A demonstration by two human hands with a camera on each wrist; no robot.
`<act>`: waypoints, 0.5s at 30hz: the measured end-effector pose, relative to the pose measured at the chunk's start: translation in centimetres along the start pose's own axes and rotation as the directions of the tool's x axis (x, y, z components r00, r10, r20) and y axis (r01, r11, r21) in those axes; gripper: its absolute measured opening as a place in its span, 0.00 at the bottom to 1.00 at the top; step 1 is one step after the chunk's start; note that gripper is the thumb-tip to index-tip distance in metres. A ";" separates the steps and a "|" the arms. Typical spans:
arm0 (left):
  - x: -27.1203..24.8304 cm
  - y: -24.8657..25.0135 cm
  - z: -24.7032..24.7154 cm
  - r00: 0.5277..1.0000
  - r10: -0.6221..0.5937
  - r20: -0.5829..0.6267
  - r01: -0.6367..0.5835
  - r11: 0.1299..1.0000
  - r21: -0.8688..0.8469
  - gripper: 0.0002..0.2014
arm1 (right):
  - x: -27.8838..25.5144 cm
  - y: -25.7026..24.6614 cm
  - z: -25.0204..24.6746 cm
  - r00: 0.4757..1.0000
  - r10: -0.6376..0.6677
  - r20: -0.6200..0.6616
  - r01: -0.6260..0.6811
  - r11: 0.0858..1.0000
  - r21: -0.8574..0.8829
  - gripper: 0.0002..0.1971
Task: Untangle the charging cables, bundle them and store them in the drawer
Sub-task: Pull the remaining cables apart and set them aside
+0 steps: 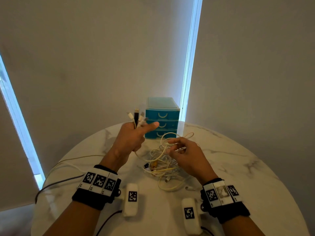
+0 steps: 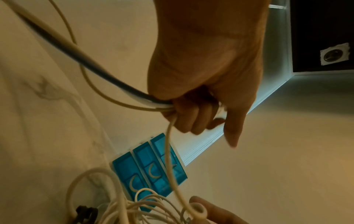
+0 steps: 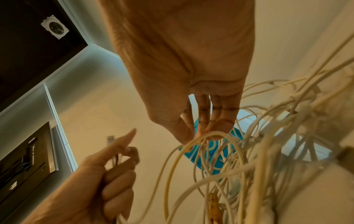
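Observation:
My left hand [image 1: 133,139] is raised above the table and grips a bunch of cable ends in its fist [image 2: 191,116], thumb stuck out. Several plugs [image 1: 136,116], one black, stick up from it. The held cables [image 2: 91,65] run down to the left and into the tangle of white and cream charging cables [image 1: 163,165] on the table. My right hand [image 1: 181,150] hovers over the tangle with fingers [image 3: 212,119] nearly straight; their tips touch a cream cable loop [image 3: 216,134]. The blue three-drawer unit [image 1: 162,116] stands behind, all drawers closed.
The round marble table [image 1: 238,167] has its far edge just behind the drawer unit. A cream cable [image 1: 73,160] and a grey cable [image 1: 56,183] trail over the left edge. A loose white plug [image 1: 190,188] lies near my right wrist.

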State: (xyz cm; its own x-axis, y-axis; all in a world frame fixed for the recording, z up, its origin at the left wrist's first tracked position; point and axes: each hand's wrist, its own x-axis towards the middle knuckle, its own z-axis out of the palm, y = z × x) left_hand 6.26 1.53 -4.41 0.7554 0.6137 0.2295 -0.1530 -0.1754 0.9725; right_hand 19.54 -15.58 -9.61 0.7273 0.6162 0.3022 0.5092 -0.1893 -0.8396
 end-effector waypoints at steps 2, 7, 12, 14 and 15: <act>0.0 -0.7 0.2 0.992 -0.097 0.084 0.075 0.970 0.229 0.13 | 0.1 0.1 0.0 1.000 0.020 -0.017 -0.020 1.000 -0.004 0.14; 0.5 -2.3 1.2 0.946 -0.276 0.172 0.132 0.809 0.572 0.22 | 0.1 0.1 -0.2 0.998 0.006 -0.055 -0.007 1.000 -0.013 0.13; 0.3 -1.6 1.4 0.948 -0.221 0.229 0.039 0.795 0.605 0.14 | 0.1 0.2 -0.4 0.997 -0.042 -0.060 0.040 0.999 -0.037 0.17; 0.3 -1.6 1.2 0.962 -0.150 0.228 -0.011 0.813 0.582 0.10 | 0.1 0.2 -0.4 0.998 -0.046 -0.046 0.045 0.999 -0.022 0.18; 0.5 -1.6 1.1 0.973 -0.108 0.206 -0.025 0.832 0.555 0.08 | 0.1 0.1 -0.4 0.998 -0.039 -0.045 0.038 0.999 -0.018 0.17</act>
State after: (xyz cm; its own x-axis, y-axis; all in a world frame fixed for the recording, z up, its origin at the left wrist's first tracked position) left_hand 7.57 1.25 -5.95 0.8822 0.4577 0.1104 0.2073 -0.5882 0.7817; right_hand 19.91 -15.83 -9.50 0.7269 0.5881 0.3546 0.5446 -0.1792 -0.8193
